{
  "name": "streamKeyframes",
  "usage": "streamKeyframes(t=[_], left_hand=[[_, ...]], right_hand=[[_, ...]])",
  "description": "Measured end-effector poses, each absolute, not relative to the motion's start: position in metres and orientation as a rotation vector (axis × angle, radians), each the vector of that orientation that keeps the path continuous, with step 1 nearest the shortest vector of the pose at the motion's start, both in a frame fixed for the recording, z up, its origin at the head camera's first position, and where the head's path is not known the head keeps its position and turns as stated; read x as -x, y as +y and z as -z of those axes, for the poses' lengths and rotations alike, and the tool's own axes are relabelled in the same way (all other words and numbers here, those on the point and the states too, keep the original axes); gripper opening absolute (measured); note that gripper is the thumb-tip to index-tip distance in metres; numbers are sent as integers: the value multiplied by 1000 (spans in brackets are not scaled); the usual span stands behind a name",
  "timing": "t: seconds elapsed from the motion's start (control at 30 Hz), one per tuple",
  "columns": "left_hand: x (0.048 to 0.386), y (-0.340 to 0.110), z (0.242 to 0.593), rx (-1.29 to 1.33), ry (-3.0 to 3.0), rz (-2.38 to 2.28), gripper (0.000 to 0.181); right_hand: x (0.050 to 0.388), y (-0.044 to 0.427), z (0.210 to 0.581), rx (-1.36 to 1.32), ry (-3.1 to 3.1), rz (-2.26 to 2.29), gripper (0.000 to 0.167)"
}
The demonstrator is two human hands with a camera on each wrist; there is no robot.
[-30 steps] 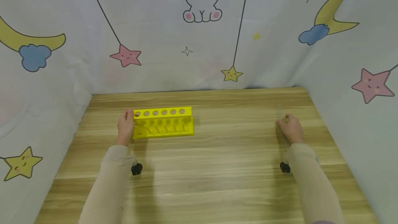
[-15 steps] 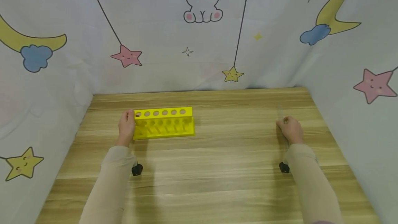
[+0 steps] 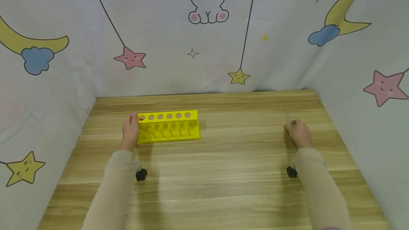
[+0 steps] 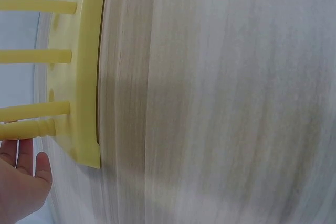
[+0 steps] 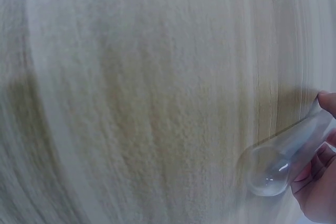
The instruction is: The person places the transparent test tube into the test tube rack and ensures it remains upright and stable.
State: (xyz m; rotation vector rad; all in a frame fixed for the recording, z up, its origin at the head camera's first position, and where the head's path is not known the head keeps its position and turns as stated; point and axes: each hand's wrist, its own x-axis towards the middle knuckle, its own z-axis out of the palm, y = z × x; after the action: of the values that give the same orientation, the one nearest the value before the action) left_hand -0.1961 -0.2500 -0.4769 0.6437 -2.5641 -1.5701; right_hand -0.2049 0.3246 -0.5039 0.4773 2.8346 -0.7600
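A yellow test tube rack [image 3: 168, 127] with a row of round holes along its top stands on the left half of the table. My left hand [image 3: 130, 130] grips its left end. In the left wrist view, the fingers of that left hand [image 4: 23, 177] are at the rack's end post [image 4: 29, 129]. Over on the right, my right hand [image 3: 299, 133] holds a clear test tube [image 3: 288, 114], hard to make out against the wood. The right wrist view shows the tube's rounded end [image 5: 268, 171] pointing back towards the wrist, low over or on the table; I cannot tell which.
The wood-grain table [image 3: 217, 173] extends between both arms. White cloth [image 3: 166, 27] printed with stars, moons and a rabbit closes off the back and both sides. A small black piece [image 3: 141, 174] sits beside the left wrist, another black piece [image 3: 292, 171] beside the right.
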Motion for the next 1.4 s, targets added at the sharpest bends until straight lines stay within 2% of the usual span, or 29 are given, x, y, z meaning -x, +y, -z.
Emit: streamKeyframes(t=[1.4], left_hand=[[195, -251, 478, -626, -2587, 1625, 61]], right_hand=[[208, 325, 473, -351, 2896, 819, 50]])
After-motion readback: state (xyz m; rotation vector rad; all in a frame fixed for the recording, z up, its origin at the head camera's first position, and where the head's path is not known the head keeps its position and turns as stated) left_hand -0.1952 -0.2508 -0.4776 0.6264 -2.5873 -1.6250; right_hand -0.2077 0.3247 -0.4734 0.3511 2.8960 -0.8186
